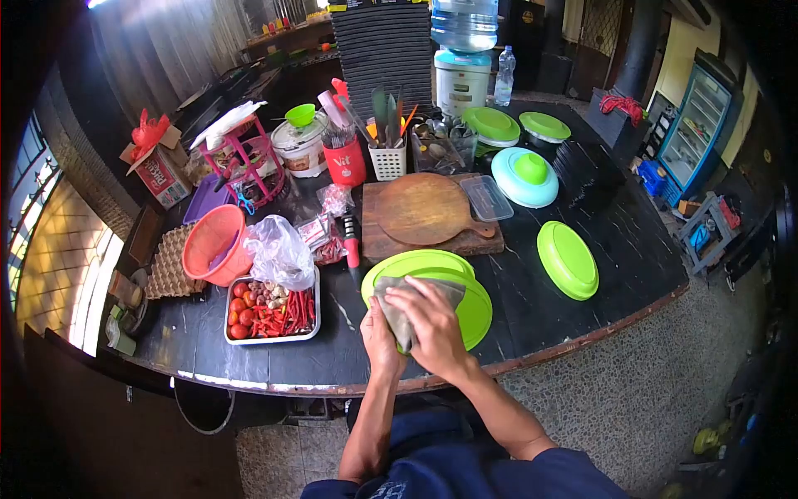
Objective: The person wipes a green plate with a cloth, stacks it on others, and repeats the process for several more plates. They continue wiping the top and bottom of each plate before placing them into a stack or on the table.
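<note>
A green plate [432,270] sits tilted at the near edge of the black counter [582,333], over a second green plate [478,320] beneath it. A grey-brown cloth [391,291] is pressed onto the plate by my right hand [432,328], whose fingers spread over the cloth. My left hand [378,337] grips the near left rim of the plate and the cloth's edge.
A round wooden board [424,208] lies behind the plates. A metal tray of tomatoes and chillies [273,314] is to the left, with an orange colander [218,243] and egg tray [170,266]. A green plate [567,259] lies to the right. Utensil holders, lids and a water dispenser [463,50] stand behind.
</note>
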